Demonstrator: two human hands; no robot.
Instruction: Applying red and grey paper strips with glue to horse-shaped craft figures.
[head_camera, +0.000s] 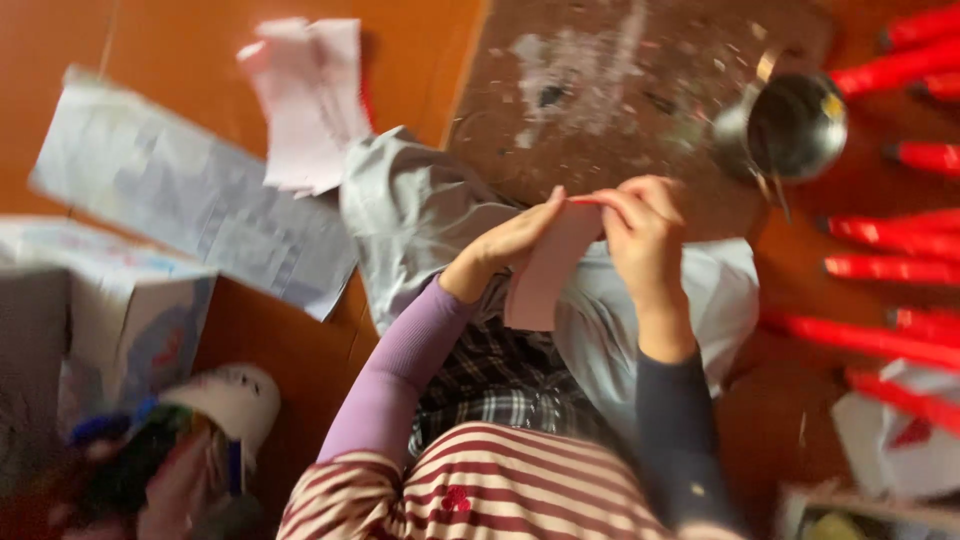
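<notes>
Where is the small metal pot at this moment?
In the head view, the metal pot sits upper right on the floor, beside the red sticks, just beyond the right hand.

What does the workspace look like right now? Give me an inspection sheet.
Surface: orange-brown floor with a dark, stained mat.
Job's things: pink paper sheet held over grey cloth on the lap.
Clutter: red sticks at right, metal cup, pink paper stack, newspaper, cardboard box, white cup of pens.
Grippers: left hand and right hand both pinch the sheet's top edge.
Cables: nothing seen.
Surroundings: blurred; nothing more can be made out.
</notes>
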